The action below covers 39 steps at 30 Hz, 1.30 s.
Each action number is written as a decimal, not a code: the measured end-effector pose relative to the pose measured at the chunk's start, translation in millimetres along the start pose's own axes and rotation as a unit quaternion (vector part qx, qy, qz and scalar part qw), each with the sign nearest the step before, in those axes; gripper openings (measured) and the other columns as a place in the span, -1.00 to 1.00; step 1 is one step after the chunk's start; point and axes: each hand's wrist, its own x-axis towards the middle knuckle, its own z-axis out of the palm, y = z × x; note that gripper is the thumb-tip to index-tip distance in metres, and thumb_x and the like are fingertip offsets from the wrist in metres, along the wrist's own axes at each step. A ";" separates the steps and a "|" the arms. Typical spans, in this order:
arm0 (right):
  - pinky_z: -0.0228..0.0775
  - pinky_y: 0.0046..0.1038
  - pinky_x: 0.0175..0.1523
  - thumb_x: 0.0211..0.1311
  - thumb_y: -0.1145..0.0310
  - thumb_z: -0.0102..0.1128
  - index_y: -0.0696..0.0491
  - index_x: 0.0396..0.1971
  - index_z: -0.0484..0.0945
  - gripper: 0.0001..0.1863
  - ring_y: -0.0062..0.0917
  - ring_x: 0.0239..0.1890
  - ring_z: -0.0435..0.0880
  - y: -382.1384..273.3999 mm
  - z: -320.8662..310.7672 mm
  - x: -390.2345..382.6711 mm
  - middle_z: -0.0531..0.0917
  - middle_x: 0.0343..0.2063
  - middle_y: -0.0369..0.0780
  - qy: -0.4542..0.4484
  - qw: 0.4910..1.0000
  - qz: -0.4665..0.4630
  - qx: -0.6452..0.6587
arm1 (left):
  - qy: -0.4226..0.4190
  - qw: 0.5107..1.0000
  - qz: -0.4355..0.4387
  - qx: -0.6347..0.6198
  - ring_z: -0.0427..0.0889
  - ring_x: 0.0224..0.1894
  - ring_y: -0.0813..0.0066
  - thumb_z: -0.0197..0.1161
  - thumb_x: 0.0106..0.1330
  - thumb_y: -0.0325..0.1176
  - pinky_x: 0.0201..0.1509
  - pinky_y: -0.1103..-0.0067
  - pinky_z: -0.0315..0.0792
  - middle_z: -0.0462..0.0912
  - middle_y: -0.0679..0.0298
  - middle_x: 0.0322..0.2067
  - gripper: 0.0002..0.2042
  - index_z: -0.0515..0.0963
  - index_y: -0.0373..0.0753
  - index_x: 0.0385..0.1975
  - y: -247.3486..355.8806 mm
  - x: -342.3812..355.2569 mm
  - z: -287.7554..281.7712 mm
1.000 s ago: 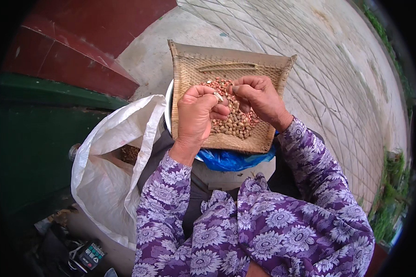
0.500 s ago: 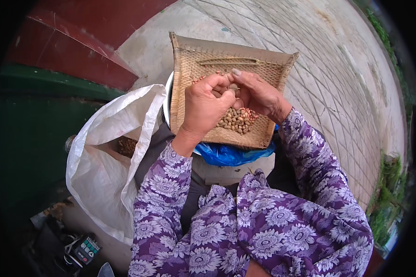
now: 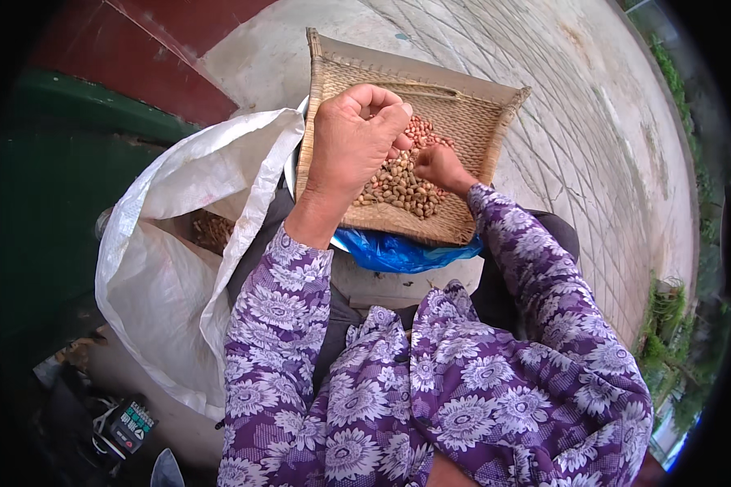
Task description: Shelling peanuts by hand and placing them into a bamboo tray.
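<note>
My left hand (image 3: 361, 138) is raised over the upper left of the woven tray (image 3: 326, 81), its fingers curled in a pinch; whatever they hold is hidden. My right hand (image 3: 440, 169) is down at the right side of the peanut pile, fingers bent in among the nuts, their tips hidden. Brown unshelled peanuts (image 3: 402, 196) lie in the near part of the tray, red kernels (image 3: 422, 130) beyond them. A long thin pale stick (image 3: 422, 92) lies along the tray's far side. The tray rests on a white tub above a blue plastic bag (image 3: 402, 253).
A white woven sack (image 3: 158, 284) stands open at my left, brown bits inside, before a green panel (image 3: 49, 211) and a maroon surface (image 3: 122, 89). Scored concrete ground (image 3: 593, 138) stretches right to green plants (image 3: 658, 333). A dark bag and a small printed box (image 3: 130, 422) lie lower left.
My hands were together over the tray's middle. My left hand has since risen toward the far side; my right has parted from it and dropped to the peanuts. The tray sits higher in view.
</note>
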 end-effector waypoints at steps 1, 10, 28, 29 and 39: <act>0.45 -0.37 -0.32 -0.16 0.34 0.25 0.09 -0.62 0.59 -0.87 -0.37 -0.53 0.61 14.7 9.5 -4.4 0.61 -0.61 -0.10 -0.002 1.000 0.003 -0.003 | -0.002 1.000 0.004 -0.005 0.54 -0.61 0.68 0.19 0.15 -0.43 -0.60 0.80 0.39 0.56 0.32 -0.60 -0.90 0.51 -0.34 -0.42 0.6 0.6 0.9; 0.42 -0.22 -0.27 -0.21 0.42 0.11 0.09 -0.62 0.55 -0.90 -0.18 -0.39 0.58 36.4 51.1 -38.5 0.58 -0.53 -0.04 0.021 0.985 0.118 -0.121 | 0.002 1.000 0.011 -0.004 0.53 -0.62 0.70 0.19 0.15 -0.42 -0.57 0.81 0.38 0.55 0.33 -0.63 -0.89 0.52 -0.34 -0.44 7.7 -7.9 0.2; 0.18 -0.60 -0.57 -0.05 0.31 0.23 0.15 -0.58 0.57 -0.81 -0.74 -0.68 0.33 -44.9 -24.4 -48.2 0.43 -0.76 -0.39 -0.002 0.927 0.084 0.364 | -0.042 0.988 -0.079 0.128 0.53 -0.63 0.65 0.15 0.08 -0.46 -0.61 0.72 0.38 0.55 0.29 -0.65 -0.90 0.50 -0.36 -0.49 -92.1 0.1 -5.2; 0.07 -0.65 -0.62 0.01 0.33 0.20 0.13 -0.51 0.55 -0.83 -0.78 -0.71 0.28 -53.4 -27.6 -54.5 0.41 -0.74 -0.44 0.010 0.913 0.077 0.402 | -0.042 0.987 -0.112 0.104 0.53 -0.63 0.64 0.14 0.09 -0.46 -0.61 0.73 0.38 0.55 0.29 -0.62 -0.90 0.50 -0.36 -0.45 -99.9 -5.5 -5.0; 0.10 -0.67 -0.60 0.04 0.33 0.18 0.14 -0.46 0.58 -0.83 -0.81 -0.67 0.30 -82.9 -53.9 -58.5 0.44 -0.71 -0.43 0.025 0.884 -0.012 0.466 | -0.019 0.992 -0.123 -0.036 0.57 -0.58 0.56 0.14 0.18 -0.46 -0.61 0.72 0.45 0.57 0.25 -0.50 -0.86 0.43 -0.30 -0.28 -84.4 -9.6 10.9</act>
